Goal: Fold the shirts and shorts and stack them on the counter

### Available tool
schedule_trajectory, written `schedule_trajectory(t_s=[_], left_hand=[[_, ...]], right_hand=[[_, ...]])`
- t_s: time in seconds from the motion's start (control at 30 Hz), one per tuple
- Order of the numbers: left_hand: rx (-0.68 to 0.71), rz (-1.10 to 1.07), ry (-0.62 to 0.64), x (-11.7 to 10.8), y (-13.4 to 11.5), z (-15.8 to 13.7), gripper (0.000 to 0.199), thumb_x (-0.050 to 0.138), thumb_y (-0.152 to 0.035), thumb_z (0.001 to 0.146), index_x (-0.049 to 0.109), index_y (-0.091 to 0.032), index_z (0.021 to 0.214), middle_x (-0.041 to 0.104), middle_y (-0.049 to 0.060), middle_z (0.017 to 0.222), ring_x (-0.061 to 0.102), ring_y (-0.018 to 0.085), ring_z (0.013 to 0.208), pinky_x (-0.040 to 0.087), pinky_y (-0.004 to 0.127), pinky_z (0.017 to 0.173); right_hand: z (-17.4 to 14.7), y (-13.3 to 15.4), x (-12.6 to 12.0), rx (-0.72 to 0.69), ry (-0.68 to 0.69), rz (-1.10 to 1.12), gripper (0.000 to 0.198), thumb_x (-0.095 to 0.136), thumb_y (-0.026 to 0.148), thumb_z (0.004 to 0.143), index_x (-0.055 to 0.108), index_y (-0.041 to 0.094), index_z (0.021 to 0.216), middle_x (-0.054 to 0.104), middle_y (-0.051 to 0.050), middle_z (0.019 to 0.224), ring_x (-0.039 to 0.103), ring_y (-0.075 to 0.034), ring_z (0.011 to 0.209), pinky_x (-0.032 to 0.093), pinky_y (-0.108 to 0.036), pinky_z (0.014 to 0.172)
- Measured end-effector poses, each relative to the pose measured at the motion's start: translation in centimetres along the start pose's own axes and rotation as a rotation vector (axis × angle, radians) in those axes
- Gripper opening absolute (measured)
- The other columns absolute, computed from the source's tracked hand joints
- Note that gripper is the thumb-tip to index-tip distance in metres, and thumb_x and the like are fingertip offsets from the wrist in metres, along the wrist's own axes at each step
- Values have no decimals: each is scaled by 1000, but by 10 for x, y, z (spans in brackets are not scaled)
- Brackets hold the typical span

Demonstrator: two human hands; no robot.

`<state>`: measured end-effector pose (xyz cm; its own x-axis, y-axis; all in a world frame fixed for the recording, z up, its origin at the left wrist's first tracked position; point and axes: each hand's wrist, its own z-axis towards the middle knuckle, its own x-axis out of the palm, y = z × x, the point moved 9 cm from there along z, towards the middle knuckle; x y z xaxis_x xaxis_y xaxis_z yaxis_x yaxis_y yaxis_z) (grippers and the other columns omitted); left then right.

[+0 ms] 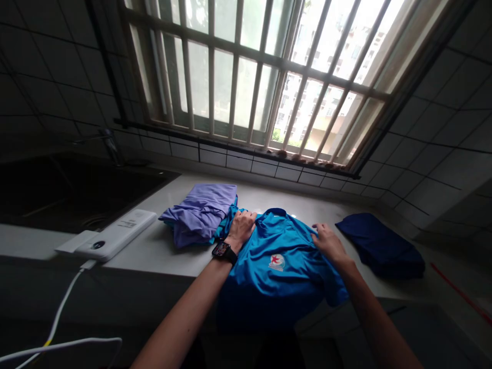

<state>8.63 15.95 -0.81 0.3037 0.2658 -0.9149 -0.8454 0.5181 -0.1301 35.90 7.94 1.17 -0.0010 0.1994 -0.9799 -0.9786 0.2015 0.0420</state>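
A blue short-sleeved shirt point(286, 279) with a white and red chest emblem lies front side up on the counter, collar toward the window. Its lower part hangs over the front edge. My left hand point(242, 228), with a black watch on the wrist, has its curled fingers closed on the shirt's left shoulder. At the opposite shoulder, my right hand point(328, 242) grips the fabric between thumb and fingers. Just left of my left hand sits a folded stack of purple clothing point(203, 207) with blue cloth showing beneath it.
A folded dark blue garment point(380, 246) lies on the right of the white counter point(169, 256). On the left are a white power bank point(123, 236) with a cable point(63, 302), a dark sink point(49, 189) and a faucet point(111, 146). A barred window point(249, 77) stands behind.
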Motion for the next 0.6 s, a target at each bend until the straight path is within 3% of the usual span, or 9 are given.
schedule_trajectory(t_s=[0.17, 0.3, 0.47, 0.6], left_hand=[[-28, -14, -44, -6, 0, -2, 16, 49, -21, 101, 63, -19, 108, 73, 15, 103, 67, 31, 101, 43, 43, 92], [-84, -16, -122, -18, 5, -5, 20, 43, -25, 106, 61, -19, 110, 73, 15, 105, 67, 30, 103, 43, 40, 92], [-239, -40, -256, -32, 21, -9, 27, 38, -28, 107, 62, -17, 110, 72, 17, 111, 65, 32, 109, 43, 43, 94], [-210, -41, -229, -24, 18, -6, 25, 47, -26, 102, 61, -16, 119, 73, 17, 117, 65, 33, 113, 43, 44, 97]], right_hand=[[12, 77, 26, -173, 101, 133, 43, 54, 21, 101, 63, 19, 142, 64, -14, 140, 64, -24, 121, 49, -28, 96], [24, 122, 44, -263, 85, 188, 48, 52, 16, 101, 58, 21, 148, 59, -12, 146, 65, -22, 121, 49, -26, 96], [33, 121, 58, -128, -33, 225, 40, 51, 26, 104, 62, 21, 142, 58, -14, 140, 69, -23, 109, 54, -28, 85], [33, 111, 55, -52, -117, 318, 53, 53, 23, 100, 48, 15, 152, 55, -18, 144, 65, -26, 117, 54, -31, 93]])
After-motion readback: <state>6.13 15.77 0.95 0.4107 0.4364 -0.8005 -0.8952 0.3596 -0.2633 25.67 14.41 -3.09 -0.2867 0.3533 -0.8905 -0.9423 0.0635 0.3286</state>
